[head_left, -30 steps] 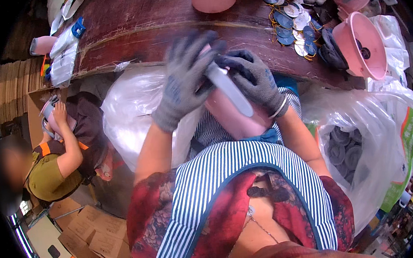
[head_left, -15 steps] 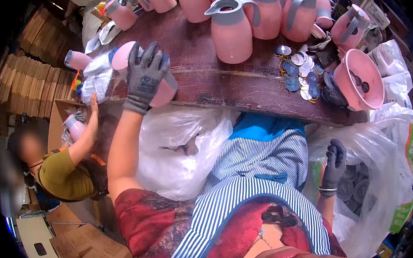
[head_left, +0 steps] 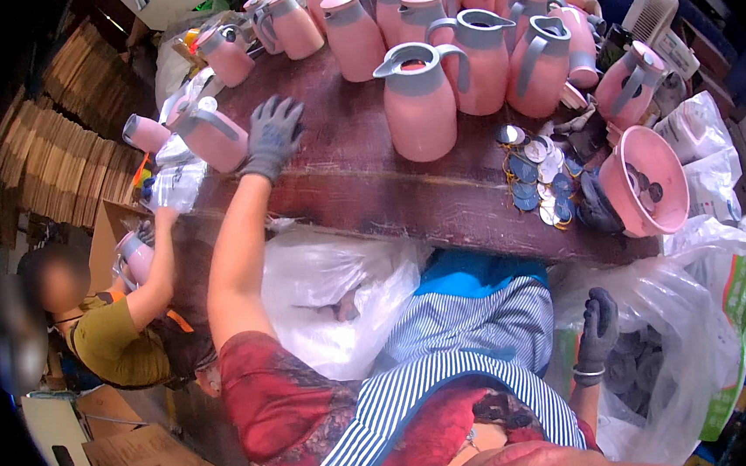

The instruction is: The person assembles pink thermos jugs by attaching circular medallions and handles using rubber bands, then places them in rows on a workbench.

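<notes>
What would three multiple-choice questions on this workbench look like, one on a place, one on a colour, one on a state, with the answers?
1. Where is the left hand?
A. in the bag
B. over the wooden table
C. on a carton

2. What colour are the jugs?
A. pink with grey handles
B. green
C. white

3. How does the jug by the left hand lie?
A. upright
B. on its side
C. inside a carton

Answers: B, its gloved fingers are spread above the tabletop; A, every jug body is pink; B, it lies flat near the table's edge.
</notes>
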Tool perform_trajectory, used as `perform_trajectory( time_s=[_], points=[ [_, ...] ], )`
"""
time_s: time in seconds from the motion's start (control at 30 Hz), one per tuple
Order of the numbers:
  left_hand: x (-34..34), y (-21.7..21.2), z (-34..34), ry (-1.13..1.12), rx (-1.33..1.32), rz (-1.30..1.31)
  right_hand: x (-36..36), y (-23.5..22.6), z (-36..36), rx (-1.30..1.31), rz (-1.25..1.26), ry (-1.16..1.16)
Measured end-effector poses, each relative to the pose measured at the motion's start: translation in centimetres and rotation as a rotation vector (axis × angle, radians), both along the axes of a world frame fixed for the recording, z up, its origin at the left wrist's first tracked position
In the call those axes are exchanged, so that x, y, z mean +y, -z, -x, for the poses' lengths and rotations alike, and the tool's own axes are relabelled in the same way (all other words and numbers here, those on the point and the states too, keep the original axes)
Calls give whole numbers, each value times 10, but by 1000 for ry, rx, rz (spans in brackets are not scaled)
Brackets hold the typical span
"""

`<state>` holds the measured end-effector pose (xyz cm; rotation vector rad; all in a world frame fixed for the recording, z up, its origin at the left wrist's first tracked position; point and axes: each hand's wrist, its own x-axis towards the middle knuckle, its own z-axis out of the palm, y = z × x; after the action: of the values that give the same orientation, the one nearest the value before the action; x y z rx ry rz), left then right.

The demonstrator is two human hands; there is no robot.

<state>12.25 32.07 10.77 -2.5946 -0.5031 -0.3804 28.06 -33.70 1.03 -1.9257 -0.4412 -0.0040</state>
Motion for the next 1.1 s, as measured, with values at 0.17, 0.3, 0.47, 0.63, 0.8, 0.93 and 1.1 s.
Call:
perform_trajectory(
  time_s=[0.17,0.3,0.47,0.63,0.8,0.93,1.1],
  points=[
    [31,-29,-146,-52,-414,1,-25,-12,1,-503,301,269],
    [73,-50,-253,-189,-617,-20,-213,124,-4,-326,556,647],
    [150,-13,-272,-203,-670,422,-285,198,-34,231,1799,-16],
    [108,-30,-223,214,-643,431,-267,215,-31,518,1970,-233],
    [-2,-52,-50,320,-494,652,-239,216,-67,447,1943,-289],
    [-65,-94,6,246,-280,689,-234,219,-59,424,1893,-261],
    [-107,-105,-25,105,-28,122,-229,212,-57,368,1833,-260]
  ],
)
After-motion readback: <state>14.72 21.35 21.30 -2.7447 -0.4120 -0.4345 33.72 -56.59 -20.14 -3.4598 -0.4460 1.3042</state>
